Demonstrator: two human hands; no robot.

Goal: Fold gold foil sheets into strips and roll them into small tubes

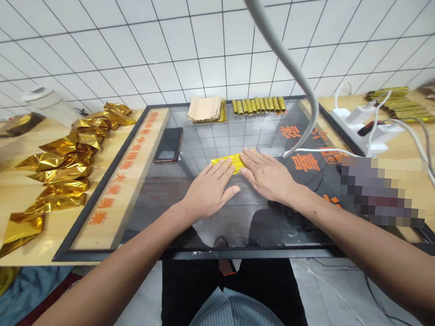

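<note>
Two hands flat on yellow foil strip (pixel 237 162), glass tabletop (pixel 152 193) underneath
Left hand (pixel 211 190) laid out, fingers on strip's left part, thumb off it; right hand (pixel 267 174) flattened over its right end, neither gripping; gold rolls (pixel 258 106) beyond right hand; probably best to press evenly, smooth outward from between the hands, keep edges lined up

I have room to pass over the near glass (pixel 232 221) between the forearms (pixel 145 242), and between the phone (pixel 168 144) and the left hand (pixel 210 188). Beyond the right hand (pixel 270 178), a thick grey cable (pixel 270 32) curves down and bars my way. Gold foil pieces (pixel 66 172) crowd the left side; a paper stack (pixel 204 109) and tubes (pixel 260 106) line the back.
</note>
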